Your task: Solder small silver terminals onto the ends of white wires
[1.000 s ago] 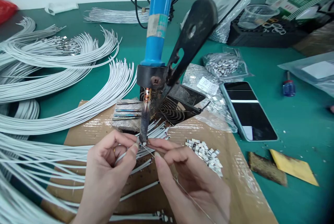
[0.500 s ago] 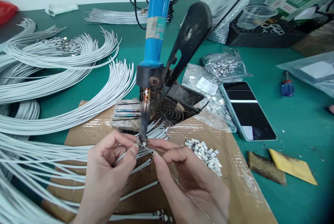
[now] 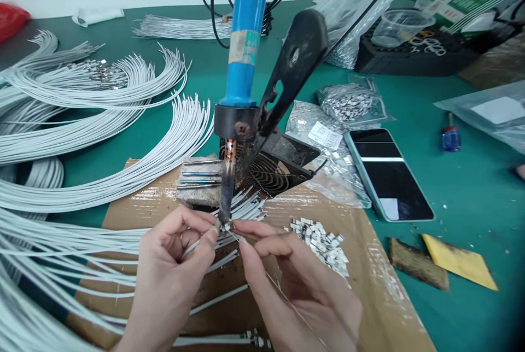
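Note:
A blue-handled soldering iron [image 3: 246, 51] hangs tip-down in a black stand [image 3: 295, 57]. Just left of its tip, my left hand [image 3: 174, 264] pinches a white cable [image 3: 191, 252] near its end. A tiny metal piece [image 3: 225, 227] sits right under the tip; the fingertips partly hide it. From the right, my right hand [image 3: 295, 281] pinches a thin solder wire [image 3: 234, 235], whose end reaches the tip. The rest of the wire trails down across the palm. More white cables [image 3: 246, 207] lie behind and below the fingers.
Small metal connectors [image 3: 322, 242] are heaped on the cardboard [image 3: 369, 297] to the right. Bundles of white cables [image 3: 102, 188] cover the left side. A phone [image 3: 391, 177], a screwdriver [image 3: 451, 134], a yellow sponge [image 3: 461, 262] and bags of parts [image 3: 348, 101] lie on the green table.
The solder wire between my right fingertips and the iron tip looks slightly shorter, and my right thumb has edged a little closer. My left hand has barely moved.

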The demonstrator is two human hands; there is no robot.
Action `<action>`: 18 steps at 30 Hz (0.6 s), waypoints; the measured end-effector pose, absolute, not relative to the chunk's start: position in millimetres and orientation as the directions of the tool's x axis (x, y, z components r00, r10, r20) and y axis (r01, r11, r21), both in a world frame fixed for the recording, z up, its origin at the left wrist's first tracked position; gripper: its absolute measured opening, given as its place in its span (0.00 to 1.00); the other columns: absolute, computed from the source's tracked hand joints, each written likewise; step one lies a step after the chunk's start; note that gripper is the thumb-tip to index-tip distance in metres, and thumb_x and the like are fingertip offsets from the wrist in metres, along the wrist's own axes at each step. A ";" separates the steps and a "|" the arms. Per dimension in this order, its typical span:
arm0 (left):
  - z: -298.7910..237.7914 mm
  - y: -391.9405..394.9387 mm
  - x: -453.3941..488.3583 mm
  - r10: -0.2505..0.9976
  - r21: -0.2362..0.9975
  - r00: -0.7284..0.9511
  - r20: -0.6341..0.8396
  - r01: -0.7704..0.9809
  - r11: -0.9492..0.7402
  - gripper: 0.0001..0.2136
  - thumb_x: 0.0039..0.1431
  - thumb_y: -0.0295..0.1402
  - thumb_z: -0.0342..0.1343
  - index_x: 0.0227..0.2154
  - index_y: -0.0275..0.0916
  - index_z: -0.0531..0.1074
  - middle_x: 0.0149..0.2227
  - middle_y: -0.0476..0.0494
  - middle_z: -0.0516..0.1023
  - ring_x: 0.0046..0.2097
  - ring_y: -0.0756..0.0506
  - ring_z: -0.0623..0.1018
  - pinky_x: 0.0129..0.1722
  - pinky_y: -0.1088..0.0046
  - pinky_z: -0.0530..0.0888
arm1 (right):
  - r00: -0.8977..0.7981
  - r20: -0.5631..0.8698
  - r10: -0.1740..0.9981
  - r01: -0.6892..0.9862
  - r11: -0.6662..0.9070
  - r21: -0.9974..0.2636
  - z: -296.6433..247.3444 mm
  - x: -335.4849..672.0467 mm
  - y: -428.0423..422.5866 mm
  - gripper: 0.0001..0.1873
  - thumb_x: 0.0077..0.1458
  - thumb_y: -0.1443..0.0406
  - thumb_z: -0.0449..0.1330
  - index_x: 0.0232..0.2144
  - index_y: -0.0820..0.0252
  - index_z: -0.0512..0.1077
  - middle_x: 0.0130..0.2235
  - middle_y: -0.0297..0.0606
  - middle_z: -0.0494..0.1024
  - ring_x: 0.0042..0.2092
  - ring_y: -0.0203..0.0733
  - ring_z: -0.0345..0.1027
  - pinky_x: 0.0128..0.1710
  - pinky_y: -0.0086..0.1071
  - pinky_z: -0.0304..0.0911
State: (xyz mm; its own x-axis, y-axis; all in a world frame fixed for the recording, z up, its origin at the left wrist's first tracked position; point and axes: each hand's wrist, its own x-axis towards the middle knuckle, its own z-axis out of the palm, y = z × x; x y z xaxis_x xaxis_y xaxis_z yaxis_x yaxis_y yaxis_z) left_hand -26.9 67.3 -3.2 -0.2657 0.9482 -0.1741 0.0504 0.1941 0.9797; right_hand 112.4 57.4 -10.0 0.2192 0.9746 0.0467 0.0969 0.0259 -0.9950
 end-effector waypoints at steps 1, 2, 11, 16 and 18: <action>-3.6 67.4 -27.1 0.949 0.979 -0.263 -0.173 0.056 0.194 0.08 0.59 0.24 0.66 0.25 0.40 0.79 0.31 0.49 0.82 0.30 0.52 0.81 0.30 0.85 0.74 | 0.223 0.054 0.973 0.100 0.033 -0.994 -10.0 112.0 57.6 0.11 0.62 0.66 0.67 0.27 0.51 0.74 0.41 0.31 0.88 0.43 0.40 0.84 0.36 0.25 0.73; -3.8 67.4 -27.3 0.949 0.979 -0.262 -0.172 0.058 0.194 0.08 0.60 0.24 0.65 0.25 0.40 0.79 0.31 0.50 0.81 0.30 0.53 0.80 0.29 0.85 0.74 | 0.224 0.063 0.972 0.099 0.042 -0.994 -10.1 111.6 57.7 0.11 0.62 0.66 0.67 0.27 0.51 0.74 0.41 0.30 0.88 0.43 0.39 0.84 0.37 0.24 0.73; -1.1 68.7 -25.2 0.962 0.985 -0.243 -0.123 0.086 0.147 0.10 0.61 0.23 0.64 0.26 0.42 0.78 0.33 0.51 0.84 0.32 0.53 0.82 0.33 0.85 0.76 | 0.232 0.121 0.965 0.105 0.099 -0.990 -11.2 112.1 57.5 0.11 0.61 0.70 0.68 0.28 0.51 0.77 0.40 0.32 0.88 0.41 0.39 0.83 0.41 0.27 0.75; -3.7 66.7 -25.3 0.963 0.988 -0.245 -0.109 0.080 0.132 0.09 0.60 0.22 0.65 0.26 0.41 0.79 0.33 0.52 0.84 0.31 0.53 0.82 0.32 0.86 0.75 | 0.220 0.195 0.956 0.141 0.167 -0.976 -13.1 112.5 58.4 0.10 0.60 0.71 0.68 0.29 0.52 0.77 0.40 0.31 0.88 0.40 0.37 0.83 0.40 0.25 0.76; -4.9 66.2 -25.8 0.961 0.988 -0.253 -0.110 0.076 0.133 0.09 0.59 0.22 0.65 0.26 0.41 0.79 0.33 0.52 0.84 0.32 0.53 0.83 0.33 0.86 0.76 | 0.218 0.234 0.947 0.178 0.197 -0.964 -13.9 112.7 58.8 0.09 0.61 0.71 0.68 0.30 0.52 0.77 0.40 0.32 0.88 0.39 0.38 0.84 0.38 0.25 0.76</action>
State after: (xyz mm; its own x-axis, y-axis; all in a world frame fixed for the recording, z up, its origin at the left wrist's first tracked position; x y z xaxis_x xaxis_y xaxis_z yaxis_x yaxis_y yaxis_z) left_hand -25.8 66.2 -4.9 -0.2533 0.9612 -0.1096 0.0756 0.1326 0.9883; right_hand 112.7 58.8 -13.9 0.2185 0.9473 0.2342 0.1780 0.1973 -0.9640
